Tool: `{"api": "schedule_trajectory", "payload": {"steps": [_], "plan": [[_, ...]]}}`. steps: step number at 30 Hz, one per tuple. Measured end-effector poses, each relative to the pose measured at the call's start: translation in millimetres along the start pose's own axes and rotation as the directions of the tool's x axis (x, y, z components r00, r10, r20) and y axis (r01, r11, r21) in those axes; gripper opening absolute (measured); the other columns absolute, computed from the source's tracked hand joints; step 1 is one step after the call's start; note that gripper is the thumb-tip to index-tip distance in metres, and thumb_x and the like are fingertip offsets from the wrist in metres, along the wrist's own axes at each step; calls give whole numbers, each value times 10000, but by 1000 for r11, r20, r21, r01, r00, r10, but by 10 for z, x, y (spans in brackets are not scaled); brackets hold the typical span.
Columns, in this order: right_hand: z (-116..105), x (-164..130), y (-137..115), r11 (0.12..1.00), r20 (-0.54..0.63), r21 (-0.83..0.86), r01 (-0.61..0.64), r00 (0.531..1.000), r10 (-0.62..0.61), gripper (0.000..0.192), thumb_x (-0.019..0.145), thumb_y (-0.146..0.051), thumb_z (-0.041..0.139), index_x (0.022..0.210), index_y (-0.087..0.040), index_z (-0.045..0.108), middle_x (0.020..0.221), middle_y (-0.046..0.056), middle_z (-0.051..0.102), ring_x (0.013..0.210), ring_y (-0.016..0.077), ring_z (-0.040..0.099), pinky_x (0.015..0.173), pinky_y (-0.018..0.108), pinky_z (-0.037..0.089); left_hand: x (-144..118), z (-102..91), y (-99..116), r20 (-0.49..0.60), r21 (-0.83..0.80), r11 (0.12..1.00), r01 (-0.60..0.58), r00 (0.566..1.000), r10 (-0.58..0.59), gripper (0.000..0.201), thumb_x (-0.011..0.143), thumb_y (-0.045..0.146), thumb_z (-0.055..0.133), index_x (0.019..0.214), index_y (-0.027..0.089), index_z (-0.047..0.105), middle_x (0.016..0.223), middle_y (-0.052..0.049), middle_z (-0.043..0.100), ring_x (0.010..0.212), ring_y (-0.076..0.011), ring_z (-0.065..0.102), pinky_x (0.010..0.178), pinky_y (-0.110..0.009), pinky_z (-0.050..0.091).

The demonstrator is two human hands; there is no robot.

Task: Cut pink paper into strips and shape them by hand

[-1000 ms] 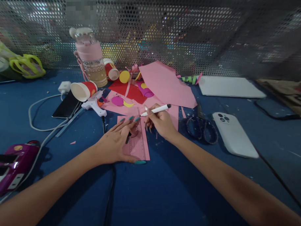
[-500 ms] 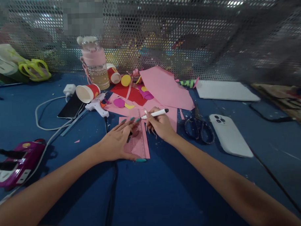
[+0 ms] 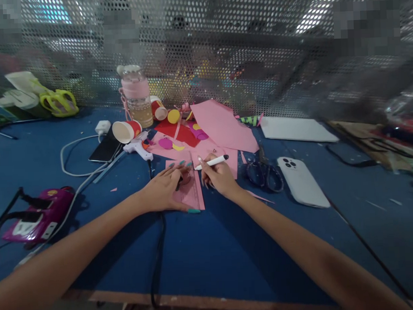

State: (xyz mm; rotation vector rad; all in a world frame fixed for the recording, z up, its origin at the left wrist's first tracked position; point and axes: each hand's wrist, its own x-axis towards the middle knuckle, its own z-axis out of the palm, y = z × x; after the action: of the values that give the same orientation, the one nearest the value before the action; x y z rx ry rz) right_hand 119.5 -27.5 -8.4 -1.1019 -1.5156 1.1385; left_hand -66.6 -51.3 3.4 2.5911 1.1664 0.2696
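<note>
At the far left of the blue table [image 3: 210, 263] a purple device [image 3: 39, 219] sits by the near edge, and a white cable [image 3: 69, 155] loops back from it toward a charger plug [image 3: 103, 127] and a dark phone [image 3: 106, 150]. Behind these stand a red paper cup [image 3: 124, 130] lying on its side, a white glue gun [image 3: 138, 149] and a pink-lidded bottle [image 3: 136, 96] against the perforated screen.

The left hand [image 3: 163, 192] lies open and flat, palm down, fingers spread, pressing on a pink paper strip [image 3: 189, 191]. The strip's long axis runs away from the person, near end by the thumb, far end under the fingertips. A clear ruler or stencil seems to lie on the strip under that hand, though the view is too soft to be sure.

Just beside it, the right hand [image 3: 218, 176] is closed in a writing grip around a white marker [image 3: 211, 162]. The marker lies nearly crosswise to the strip, its dark cap out to the right and its tip at the strip's far right edge, touching or just short of the left fingertips. So the strip sits directly under the left hand and just left of the right one; both are at it, the left bearing down, the right at its edge.

Further right lie a large pink sheet [image 3: 222, 127], black scissors [image 3: 263, 173], a white phone [image 3: 300, 181] face down, and a pale flat board [image 3: 293, 130].
</note>
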Motion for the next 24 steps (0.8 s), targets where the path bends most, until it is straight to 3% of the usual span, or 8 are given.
{"api": "schedule_trajectory", "payload": {"steps": [15,24], "plan": [[3,-334,-65,997,57,52,-54,997,51,371,737,-537,533,632,-213,388,399,-89,461,288,60,407,278,164,287,-4,-14,-4,2,-15,1000,-21,1000,21,1017,614,697,522,1360,94,185,1421,-184,271,1336,-267,192,1080,-415,191],[-28,-527,-106,999,98,3,-38,995,37,347,770,-478,531,601,-213,384,388,-78,462,295,67,411,304,180,312,1,-21,-8,1,-28,999,-26,1000,26,997,614,667,551,1368,132,178,1424,-180,266,1334,-277,194,1075,-431,185]]}}
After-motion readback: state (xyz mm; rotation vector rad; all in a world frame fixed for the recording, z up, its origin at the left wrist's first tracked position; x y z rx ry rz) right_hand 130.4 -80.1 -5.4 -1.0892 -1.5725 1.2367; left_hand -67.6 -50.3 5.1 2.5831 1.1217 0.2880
